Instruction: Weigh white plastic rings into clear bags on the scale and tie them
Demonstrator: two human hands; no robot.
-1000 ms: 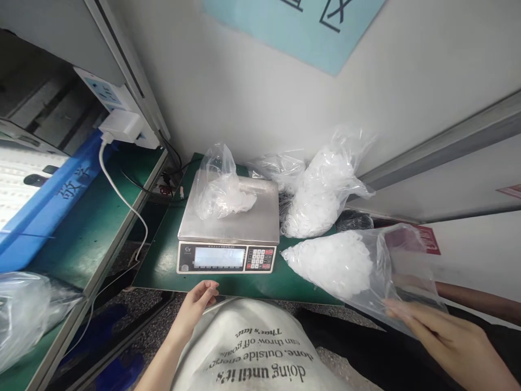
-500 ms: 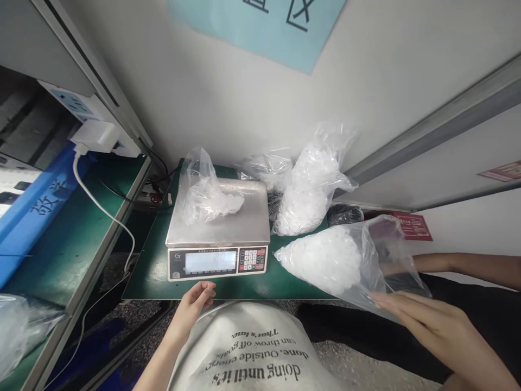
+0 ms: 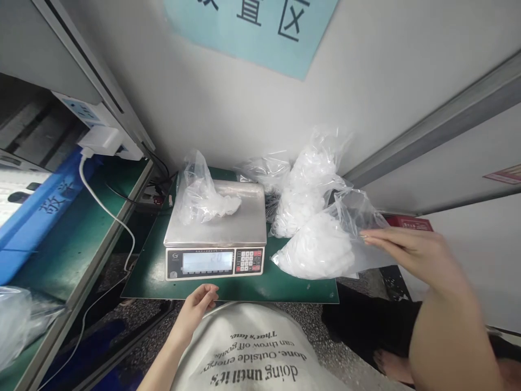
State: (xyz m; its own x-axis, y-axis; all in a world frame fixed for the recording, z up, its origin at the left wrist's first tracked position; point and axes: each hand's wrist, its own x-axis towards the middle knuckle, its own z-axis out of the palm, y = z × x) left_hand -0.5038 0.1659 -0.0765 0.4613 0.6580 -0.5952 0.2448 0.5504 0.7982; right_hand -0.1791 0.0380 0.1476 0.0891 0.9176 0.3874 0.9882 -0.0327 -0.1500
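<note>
My right hand (image 3: 411, 247) pinches the loose top of a clear plastic bag (image 3: 317, 247) filled with white pieces too blurred to name. The bag's full end rests on the green tabletop (image 3: 244, 290), right of the digital scale (image 3: 215, 239). Close to the front edge of the table, my left hand (image 3: 201, 301) has its fingers curled together, with nothing visible in them. A smaller clear bag (image 3: 205, 201) with white contents lies on the scale's metal pan. Faint digits, seemingly 20, show on the display (image 3: 207, 262).
Behind the held bag, another filled bag (image 3: 299, 195) leans near the grey wall, beside a flatter clear bag (image 3: 264, 168). At left, a white cable (image 3: 106, 209) hangs from a plug. Another person's foot and dark clothing (image 3: 366, 320) are at lower right.
My right hand has moved forward and up, and the bag has swung inward onto the tabletop. The other person's arm has drawn away from the bag. Digits now show on the scale.
</note>
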